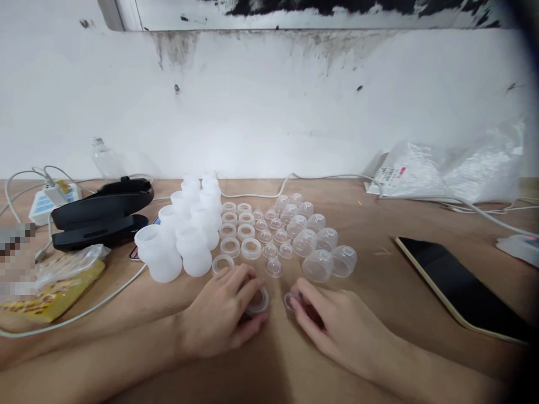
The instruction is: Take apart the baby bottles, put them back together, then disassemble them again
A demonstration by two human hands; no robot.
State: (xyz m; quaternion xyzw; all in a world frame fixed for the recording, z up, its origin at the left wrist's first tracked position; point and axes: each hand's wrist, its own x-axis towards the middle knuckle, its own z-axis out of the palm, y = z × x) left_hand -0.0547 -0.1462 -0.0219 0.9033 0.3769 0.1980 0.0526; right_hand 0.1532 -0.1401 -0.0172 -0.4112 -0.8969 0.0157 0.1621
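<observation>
My left hand (225, 314) is closed around a translucent screw ring (264, 303), gripping it between thumb and fingers just above the table. Opposite it, my right hand (341, 322) pinches a clear bottle teat (288, 302), whose far side is hidden by the fingers. Another ring (222, 262) lies close to my left fingertips. Rows of rings (251, 248) stretch away behind my left hand, beside rows of clear silicone teats (273, 267). White baby bottles (162, 255) without tops stand upright to the left. Clear domed caps (318, 265) sit in rows beyond my right hand.
A black open case (101, 219), a yellow packet (63, 286) and a power strip (54, 199) lie at the left. On the right are a dark tablet (458, 286) and plastic bags (446, 168). A white cable (290, 177) runs along the wall.
</observation>
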